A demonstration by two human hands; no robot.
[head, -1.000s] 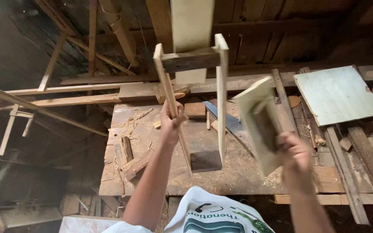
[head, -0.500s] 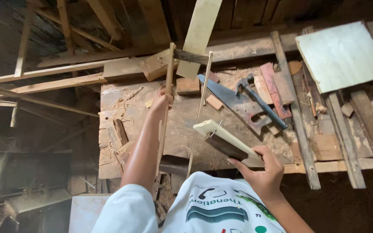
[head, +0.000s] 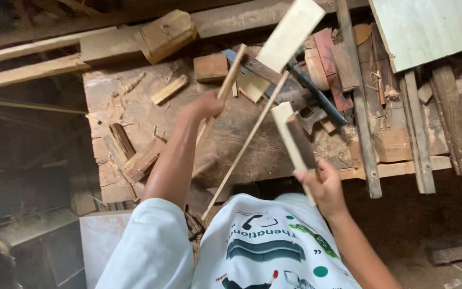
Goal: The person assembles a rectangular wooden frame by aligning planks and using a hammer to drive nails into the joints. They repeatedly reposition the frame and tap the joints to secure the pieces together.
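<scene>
A slatted wooden frame (head: 263, 80) is gripped by the left hand (head: 207, 104) and steadied above the surface (head: 135, 107), while a board (head: 295, 142) is clasped in the right hand (head: 322, 184).

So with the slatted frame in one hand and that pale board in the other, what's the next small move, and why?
Probably bring the pale board across to the wooden frame. The left hand grips one slat of the frame above the workbench, while the right hand holds the board apart from it, tilted on edge. The two pieces are close but not touching.
</scene>
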